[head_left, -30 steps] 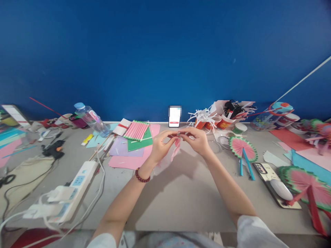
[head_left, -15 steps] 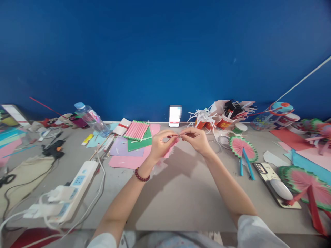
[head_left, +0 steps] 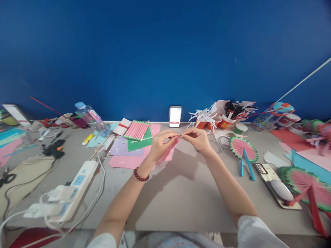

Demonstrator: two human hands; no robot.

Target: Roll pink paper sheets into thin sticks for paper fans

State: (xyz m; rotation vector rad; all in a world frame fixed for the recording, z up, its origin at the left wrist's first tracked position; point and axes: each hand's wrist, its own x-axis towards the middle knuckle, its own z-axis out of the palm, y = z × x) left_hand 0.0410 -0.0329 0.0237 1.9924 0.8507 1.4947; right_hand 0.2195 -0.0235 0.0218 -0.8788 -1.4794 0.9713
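Observation:
My left hand (head_left: 160,146) is closed in a pinch, with pink paper (head_left: 168,155) hanging below its fingers. My right hand (head_left: 198,140) is also pinched, its fingertips meeting the left ones above the table. What sits between the right fingertips is too small to make out. Just behind the left hand lies a pleated pink paper with green edges (head_left: 138,130), resting on a green sheet (head_left: 148,142). To the right of my right hand is a round pink-and-green paper fan (head_left: 243,148) with blue sticks.
A power strip (head_left: 80,187) with white cables lies left, near a tilted water bottle (head_left: 93,119). A lit phone (head_left: 174,117) leans on the blue wall. Cups of paper strips (head_left: 204,120) stand back right. A mouse (head_left: 281,190) rests on another phone (head_left: 263,177) beside a second fan (head_left: 307,186).
Both hands stay nearly in place, fingertips still together. The pink paper under the left hand hangs slightly differently.

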